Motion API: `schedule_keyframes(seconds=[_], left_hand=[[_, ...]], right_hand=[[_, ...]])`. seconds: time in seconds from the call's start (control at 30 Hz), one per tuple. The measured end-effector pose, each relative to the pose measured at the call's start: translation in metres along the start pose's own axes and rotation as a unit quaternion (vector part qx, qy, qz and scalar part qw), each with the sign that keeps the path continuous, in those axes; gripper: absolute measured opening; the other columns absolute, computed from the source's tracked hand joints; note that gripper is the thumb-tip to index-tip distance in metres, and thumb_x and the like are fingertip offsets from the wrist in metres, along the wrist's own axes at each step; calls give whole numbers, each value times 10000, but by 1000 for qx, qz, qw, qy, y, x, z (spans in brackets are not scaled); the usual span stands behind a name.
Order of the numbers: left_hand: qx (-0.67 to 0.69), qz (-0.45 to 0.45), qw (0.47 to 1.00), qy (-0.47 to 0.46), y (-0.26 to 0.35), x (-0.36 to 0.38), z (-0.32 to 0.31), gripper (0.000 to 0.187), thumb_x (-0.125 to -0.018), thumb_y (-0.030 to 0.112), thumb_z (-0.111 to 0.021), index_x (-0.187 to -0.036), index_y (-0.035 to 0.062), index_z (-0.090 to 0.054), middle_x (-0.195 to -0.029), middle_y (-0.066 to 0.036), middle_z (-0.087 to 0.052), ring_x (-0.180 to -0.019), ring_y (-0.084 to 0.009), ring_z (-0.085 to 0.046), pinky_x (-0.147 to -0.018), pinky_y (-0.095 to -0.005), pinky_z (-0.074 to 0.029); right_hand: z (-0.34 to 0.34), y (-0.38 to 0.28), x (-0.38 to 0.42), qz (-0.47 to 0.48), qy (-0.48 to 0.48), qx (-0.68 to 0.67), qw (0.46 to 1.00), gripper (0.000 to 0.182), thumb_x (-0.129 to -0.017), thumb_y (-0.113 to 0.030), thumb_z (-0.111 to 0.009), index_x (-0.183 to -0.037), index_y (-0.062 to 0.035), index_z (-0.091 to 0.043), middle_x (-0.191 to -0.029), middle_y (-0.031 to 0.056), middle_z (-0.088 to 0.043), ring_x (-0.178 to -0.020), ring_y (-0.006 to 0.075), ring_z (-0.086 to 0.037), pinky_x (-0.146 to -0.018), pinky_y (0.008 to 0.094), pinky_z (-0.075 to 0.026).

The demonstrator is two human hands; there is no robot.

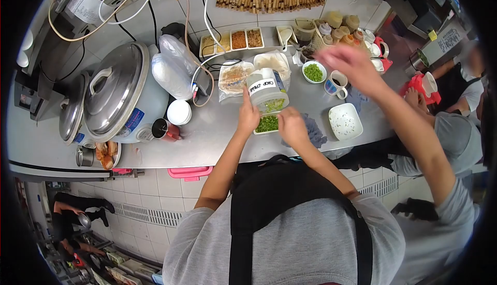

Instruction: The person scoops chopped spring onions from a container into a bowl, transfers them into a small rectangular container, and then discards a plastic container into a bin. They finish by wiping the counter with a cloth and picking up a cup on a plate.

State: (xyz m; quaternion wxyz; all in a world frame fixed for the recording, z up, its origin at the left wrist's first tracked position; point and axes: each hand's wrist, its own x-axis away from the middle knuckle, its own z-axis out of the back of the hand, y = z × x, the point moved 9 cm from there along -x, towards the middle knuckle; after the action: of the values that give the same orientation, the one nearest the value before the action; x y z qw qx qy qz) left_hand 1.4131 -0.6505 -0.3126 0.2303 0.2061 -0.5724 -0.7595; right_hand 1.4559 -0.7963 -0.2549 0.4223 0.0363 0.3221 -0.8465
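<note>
Centrally, a clear plastic tub with a white handwritten label [267,90] is tipped over a small white rectangular dish of chopped green herbs [267,124] on the stainless-steel counter [217,135]. The tub is gripped from its lower left side by the left hand [248,117], fingers closed around it. The right hand [291,125] is laid at the dish's right edge; whether it pinches anything cannot be told.

Just right of that hand a crumpled blue-grey cloth [313,131] is seen, and further right a white rectangular plate flecked with green [345,121]. Behind the tub lie clear plastic bags of food [234,79]; beyond the right hand stand a round white bowl of green herbs [313,71] and a white mug [337,83]. Over these a co-worker's blurred hand [348,63] is stretched, crossing the space above the plate.

Left of the grip are set a round white lid [179,112], a small metal cup [160,127] and a large rice cooker with steel lid [116,94]. Condiment trays [238,40] are lined along the tiled wall.
</note>
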Motion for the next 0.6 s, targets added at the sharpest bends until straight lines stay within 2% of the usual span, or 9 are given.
schedule_keyframes(seconds=[0.03, 0.1, 0.13, 0.17, 0.23, 0.37, 0.43, 0.5, 0.6], left_hand=[[-35, -29, 999, 19, -1, 3, 1, 699, -794, -23, -397, -1388, -16, -28, -1021, -312, -557, -770, -394, -616, -637, -434, -501], [-69, -60, 995, 36, 2, 9, -1, 708, -783, -24, -406, -1386, -23, -36, -978, -320, -566, -770, -415, -605, -659, -462, -483], [-104, -63, 992, 39, 9, 14, -2, 711, -776, -22, -416, -1381, -37, -44, -951, -324, -567, -774, -432, -593, -680, -475, -468], [-140, -66, 987, 43, 16, 19, -3, 714, -769, -20, -426, -1376, -50, -51, -924, -328, -568, -777, -449, -582, -702, -489, -453], [-147, -38, 988, 38, 16, 24, -6, 700, -774, -17, -429, -1367, -71, -61, -902, -312, -579, -775, -443, -584, -695, -480, -459], [-131, -79, 985, 78, 14, 29, -7, 672, -777, -23, -415, -1364, -73, -92, -917, -317, -576, -794, -439, -587, -706, -469, -458], [-130, -102, 982, 92, 15, 31, -6, 667, -785, -19, -418, -1356, -93, -80, -904, -316, -575, -792, -440, -582, -700, -468, -458], [-123, -90, 984, 91, 11, 31, -6, 656, -790, -18, -414, -1352, -100, -84, -910, -318, -572, -801, -442, -578, -716, -465, -455], [-116, -77, 987, 82, 9, 33, -4, 659, -783, -24, -418, -1348, -106, -89, -911, -318, -570, -802, -445, -576, -720, -463, -452]], right_hand=[[-7, -16, 4, 88, 26, 5, 996, 165, -814, -49, -492, -928, 60, -540, -841, 184, -585, -871, 376, -556, -769, 445, -439], [-9, -48, -2, 220, 172, 190, 941, 136, -842, -65, -487, -895, 29, -571, -832, 118, -603, -758, 273, -575, -674, 399, -462], [12, -55, -55, 212, 131, 114, 962, 159, -838, -102, -514, -921, 9, -591, -845, 100, -611, -755, 230, -566, -673, 361, -459], [42, -54, -147, 147, -9, -75, 986, 186, -833, -140, -542, -947, -10, -611, -859, 81, -619, -751, 188, -556, -672, 322, -457], [49, -76, -245, 32, -229, -289, 929, 247, -824, -215, -596, -998, -49, -651, -886, 43, -635, -745, 103, -537, -671, 246, -452], [-5, -126, -260, 54, -326, -322, 887, 255, -861, -191, -560, -1092, -111, -630, -1027, 60, -618, -888, 119, -539, -749, 266, -447], [-38, -148, -265, 143, -376, -279, 872, 267, -876, -168, -527, -1126, -133, -613, -1092, 75, -601, -982, 134, -527, -791, 286, -437], [-73, -156, -268, 153, -419, -287, 848, 281, -883, -173, -509, -1147, -141, -599, -1148, 89, -579, -1020, 160, -518, -799, 296, -430], [-107, -174, -264, 200, -459, -262, 825, 293, -867, -164, -510, -1139, -92, -590, -1234, 117, -517, -1065, 193, -503, -850, 328, -417]])
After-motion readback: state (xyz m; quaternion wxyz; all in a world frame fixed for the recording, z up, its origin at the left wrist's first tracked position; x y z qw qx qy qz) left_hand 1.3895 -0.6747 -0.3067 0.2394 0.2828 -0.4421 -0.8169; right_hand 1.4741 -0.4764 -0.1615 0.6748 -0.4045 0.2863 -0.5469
